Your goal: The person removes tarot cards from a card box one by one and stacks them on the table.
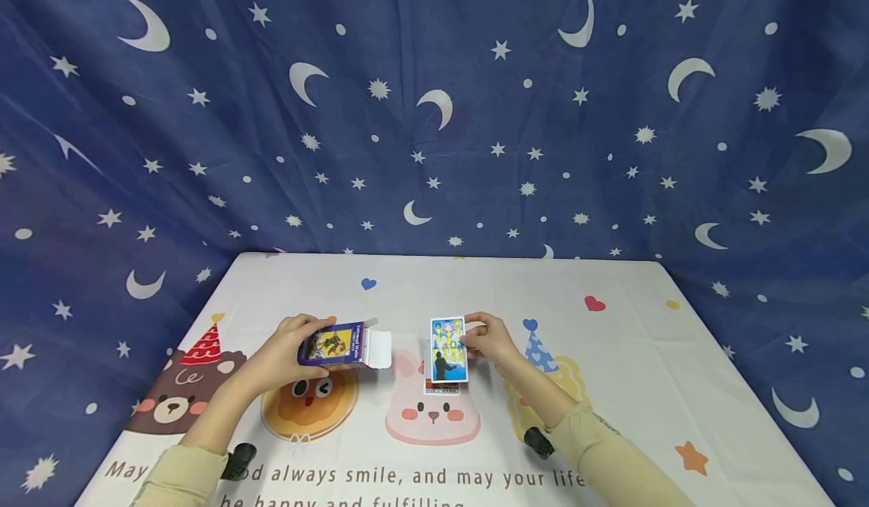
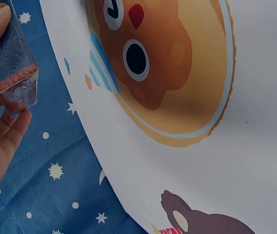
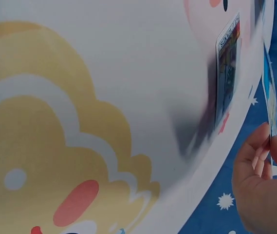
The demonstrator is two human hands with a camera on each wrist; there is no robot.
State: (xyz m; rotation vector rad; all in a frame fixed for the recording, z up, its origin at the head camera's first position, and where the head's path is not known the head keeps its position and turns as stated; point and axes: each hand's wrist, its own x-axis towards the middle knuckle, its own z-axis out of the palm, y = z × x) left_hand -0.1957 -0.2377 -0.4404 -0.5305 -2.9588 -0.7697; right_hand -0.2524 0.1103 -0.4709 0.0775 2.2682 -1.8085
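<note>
My left hand (image 1: 288, 350) grips a dark blue tarot card box (image 1: 331, 344), thumb and fingers on opposite long sides. The box's white end flap (image 1: 379, 349) stands open toward the right. Clear plastic wrap (image 2: 24, 92) covers one end of the box in the left wrist view. With thumb and fingers, my right hand (image 1: 493, 342) pinches a tarot card (image 1: 449, 350) by its right edge, picture side up. Raised over the table, that card overlaps a small stack of tarot cards (image 1: 442, 388) lying below it; most of the stack's top is hidden in the head view.
A white cloth (image 1: 611, 386) printed with cartoon animals and lettering covers the table. Behind it and at the sides hangs a dark blue curtain (image 1: 489, 167) with moons and stars. A black wrist camera (image 1: 239, 462) shows at the left sleeve, another (image 1: 538, 443) at the right.
</note>
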